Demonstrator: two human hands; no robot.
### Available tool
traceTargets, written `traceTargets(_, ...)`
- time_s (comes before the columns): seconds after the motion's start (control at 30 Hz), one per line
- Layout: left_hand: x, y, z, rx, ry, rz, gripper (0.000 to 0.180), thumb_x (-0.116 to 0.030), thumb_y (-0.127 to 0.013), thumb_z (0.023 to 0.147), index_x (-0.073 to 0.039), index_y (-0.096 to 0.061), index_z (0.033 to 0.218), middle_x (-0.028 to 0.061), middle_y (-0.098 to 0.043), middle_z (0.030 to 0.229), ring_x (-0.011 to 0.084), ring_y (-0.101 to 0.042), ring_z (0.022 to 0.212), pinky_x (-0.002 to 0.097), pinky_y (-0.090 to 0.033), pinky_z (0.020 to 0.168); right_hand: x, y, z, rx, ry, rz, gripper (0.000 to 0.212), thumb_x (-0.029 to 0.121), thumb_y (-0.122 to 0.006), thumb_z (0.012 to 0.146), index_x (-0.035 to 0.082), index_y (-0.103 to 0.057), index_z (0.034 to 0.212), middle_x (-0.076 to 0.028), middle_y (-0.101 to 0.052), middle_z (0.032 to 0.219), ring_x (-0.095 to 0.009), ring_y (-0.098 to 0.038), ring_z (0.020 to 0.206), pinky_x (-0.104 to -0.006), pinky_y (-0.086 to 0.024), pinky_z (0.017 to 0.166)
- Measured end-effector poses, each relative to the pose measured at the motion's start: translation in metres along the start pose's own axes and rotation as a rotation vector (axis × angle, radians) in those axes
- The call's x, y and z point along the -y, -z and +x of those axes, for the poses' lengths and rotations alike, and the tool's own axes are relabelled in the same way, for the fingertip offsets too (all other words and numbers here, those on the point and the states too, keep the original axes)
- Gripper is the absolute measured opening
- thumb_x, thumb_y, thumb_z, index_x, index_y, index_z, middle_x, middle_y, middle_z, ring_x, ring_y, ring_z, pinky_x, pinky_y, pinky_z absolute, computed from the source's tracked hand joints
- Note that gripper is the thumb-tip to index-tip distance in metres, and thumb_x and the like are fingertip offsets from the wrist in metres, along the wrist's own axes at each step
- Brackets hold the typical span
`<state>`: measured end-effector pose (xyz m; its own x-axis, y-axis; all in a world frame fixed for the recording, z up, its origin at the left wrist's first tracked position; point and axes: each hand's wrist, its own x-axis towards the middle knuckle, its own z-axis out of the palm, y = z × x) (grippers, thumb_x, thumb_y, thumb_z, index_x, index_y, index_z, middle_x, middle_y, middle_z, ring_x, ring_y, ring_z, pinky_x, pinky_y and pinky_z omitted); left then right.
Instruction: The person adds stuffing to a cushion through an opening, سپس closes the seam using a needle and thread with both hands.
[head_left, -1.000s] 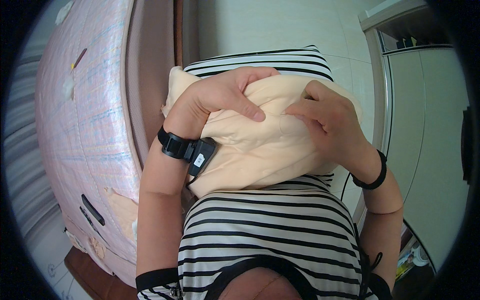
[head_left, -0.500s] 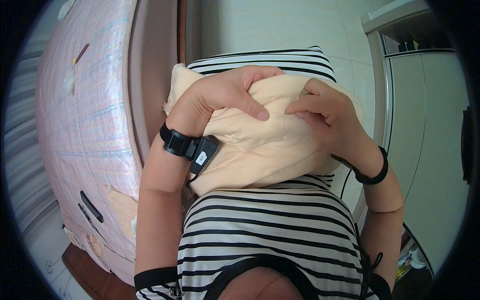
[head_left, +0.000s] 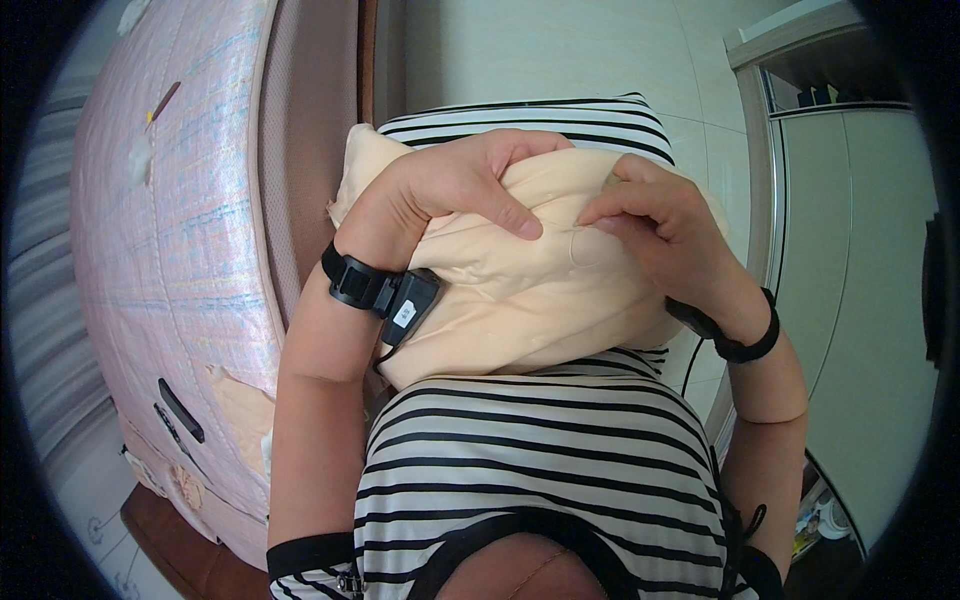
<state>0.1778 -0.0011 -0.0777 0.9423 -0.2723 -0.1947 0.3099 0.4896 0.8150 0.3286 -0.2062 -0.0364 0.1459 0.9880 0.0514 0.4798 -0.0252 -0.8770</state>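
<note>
- The person holds a cream-coloured pillow against the chest, its lower edge tucked against the black-and-white striped shirt and its upper end inside a matching striped pillowcase that shows above both hands.
- The left hand lies palm-down over the pillow's upper left part, fingers curled and pressed into the fabric, thumb stretched toward the middle; it grips the stuffing rather than lying flat.
- The right hand sits on the pillow's upper right part with fingers bent, the fingertips pinching a small fold of the cream fabric close to the left thumb.
- Against the view from 0.5 s ago, the right hand has slid a little toward the centre and lower, so that its fingertips now nearly meet the left thumb; earlier they curled higher over the top edge.
- The left hand has kept its place and grip across the 2 earlier views.
- The pillow shows slightly more of its cream face between the hands and the shirt than 1 s ago.
- A black wrist device with a small tag sits on the left wrist, touching the pillow's side; a thin black band circles the right wrist.
- To the left stands a pink patterned mattress, on edge, just beside the left forearm.
- To the right is a pale cabinet door, well apart from the pillow.
</note>
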Motion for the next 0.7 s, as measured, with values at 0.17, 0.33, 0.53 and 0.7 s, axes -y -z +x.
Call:
traceTargets(0.17, 0.001, -0.001, 0.001, -0.011, -0.006, -0.007, 0.063, -0.002, -0.088, 0.074, -0.002, -0.06, 0.131, 0.0031, -0.068, 0.119, 0.0108, -0.063, 0.109, 0.0271, -0.052, 0.097, 0.002, -0.008, 0.0, -0.017, 0.022, -0.047, 0.013, -0.003, -0.068, 0.085, 0.003, -0.071, 0.097, -0.005, -0.054, 0.08, -0.018, -0.053, 0.071, -0.0303, -0.043, 0.064)
traceTargets(0.33, 0.001, 0.0, 0.002, -0.01, -0.013, 0.03, 0.063, -0.003, -0.089, 0.074, -0.002, -0.061, 0.129, 0.0028, -0.068, 0.119, 0.0109, -0.062, 0.11, 0.027, -0.051, 0.098, 0.026, -0.024, 0.001, -0.013, 0.138, -0.454, 0.017, 0.011, -0.063, 0.091, 0.009, -0.067, 0.108, -0.009, -0.063, 0.09, -0.03, -0.065, 0.076, -0.0411, -0.051, 0.063)
traceTargets(0.53, 0.006, 0.006, 0.005, -0.025, -0.086, 0.191, 0.06, -0.002, -0.088, 0.073, -0.002, -0.062, 0.127, 0.0023, -0.068, 0.117, 0.0103, -0.062, 0.109, 0.0262, -0.05, 0.098, 0.05, -0.026, 0.014, 0.025, 0.224, -0.671, 0.005, 0.008, -0.068, 0.088, 0.007, -0.068, 0.093, -0.006, -0.066, 0.087, -0.026, -0.065, 0.072, -0.0344, -0.05, 0.059)
traceTargets(0.7, 0.006, 0.002, 0.003, -0.033, -0.052, 0.076, 0.059, -0.002, -0.087, 0.073, -0.001, -0.062, 0.126, 0.0035, -0.069, 0.115, 0.0115, -0.063, 0.107, 0.0279, -0.05, 0.098, 0.072, 0.013, -0.002, -0.182, 0.17, 0.036, 0.008, 0.011, -0.058, 0.103, 0.007, -0.064, 0.103, -0.008, -0.071, 0.089, -0.015, -0.065, 0.068, -0.0261, -0.05, 0.058)
